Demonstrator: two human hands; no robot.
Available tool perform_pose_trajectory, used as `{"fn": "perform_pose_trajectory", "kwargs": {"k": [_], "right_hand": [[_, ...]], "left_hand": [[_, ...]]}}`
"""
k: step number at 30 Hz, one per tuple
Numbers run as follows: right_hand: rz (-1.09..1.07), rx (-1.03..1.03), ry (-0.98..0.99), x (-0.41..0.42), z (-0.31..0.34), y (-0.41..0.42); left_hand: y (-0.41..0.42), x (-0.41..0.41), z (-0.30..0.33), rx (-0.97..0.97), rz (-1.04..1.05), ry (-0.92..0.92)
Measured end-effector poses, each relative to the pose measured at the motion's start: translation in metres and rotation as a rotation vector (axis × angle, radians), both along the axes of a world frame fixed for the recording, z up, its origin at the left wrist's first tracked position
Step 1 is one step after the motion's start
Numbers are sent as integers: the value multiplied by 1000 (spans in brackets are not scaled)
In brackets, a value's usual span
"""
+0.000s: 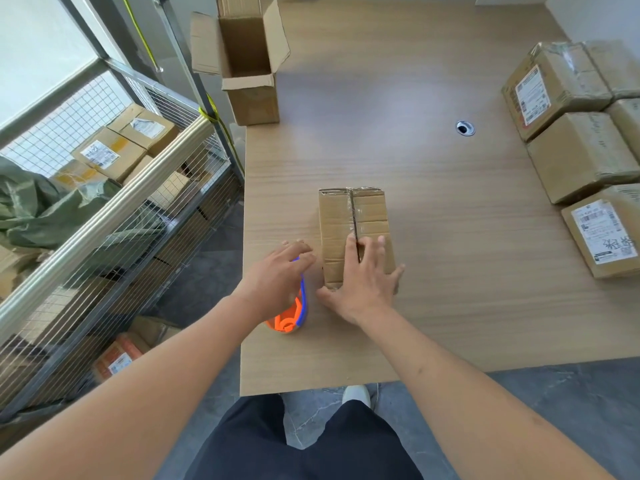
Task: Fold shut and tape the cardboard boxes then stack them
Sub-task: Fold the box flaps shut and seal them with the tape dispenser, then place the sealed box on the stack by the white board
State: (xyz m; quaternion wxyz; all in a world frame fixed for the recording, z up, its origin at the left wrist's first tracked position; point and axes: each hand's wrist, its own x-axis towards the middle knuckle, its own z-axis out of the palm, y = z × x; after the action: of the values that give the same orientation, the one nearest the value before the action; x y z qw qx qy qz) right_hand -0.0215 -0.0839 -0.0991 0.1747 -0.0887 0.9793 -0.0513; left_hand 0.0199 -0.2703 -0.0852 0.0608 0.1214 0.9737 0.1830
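A: Where's the box rn?
B: Small cardboard box point(353, 233) flat on desk point(433, 174), near the front-left corner. Flaps folded down, clear tape along centre seam.

A: Hands?
B: Right hand point(363, 278) spread flat on box's near end, fingers straight, thumb at the near edge. Pressing, not curled round anything.
Left hand point(277, 275) just left of box, over tape dispenser point(292, 313), orange + blue. Fingers bent down over it; gripping or just resting, can't tell.

A: Other boxes?
B: Open tall box point(249, 64) well beyond the small one, at desk's far-left edge, flaps up.
Taped boxes w/ labels point(571, 126) far right of the small box, along desk's right edge, packed close together.

A: Anything else nearby?
B: Round cable grommet point(464, 128) in desk, beyond and right of the small box.
Wire cage point(114, 209) left of desk, more labelled parcels + green sacking inside.
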Motion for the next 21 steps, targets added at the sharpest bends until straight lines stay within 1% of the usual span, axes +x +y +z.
{"fn": "perform_pose_trajectory", "kwargs": {"k": [5, 9, 11, 16, 21], "right_hand": [[-237, -27, 12, -2, -6, -10], [-276, 5, 34, -6, 0, -14], [-301, -19, 37, -6, 8, -14], [-332, -67, 49, -13, 46, -10], [-399, -133, 128, -26, 103, -13]], "left_hand": [[-6, -9, 0, -40, 113, -47], [-12, -20, 7, -91, 90, -78], [-16, -27, 14, -105, 79, -75], [-22, -46, 50, -143, 51, -54], [-20, -65, 103, -165, 23, -12]]}}
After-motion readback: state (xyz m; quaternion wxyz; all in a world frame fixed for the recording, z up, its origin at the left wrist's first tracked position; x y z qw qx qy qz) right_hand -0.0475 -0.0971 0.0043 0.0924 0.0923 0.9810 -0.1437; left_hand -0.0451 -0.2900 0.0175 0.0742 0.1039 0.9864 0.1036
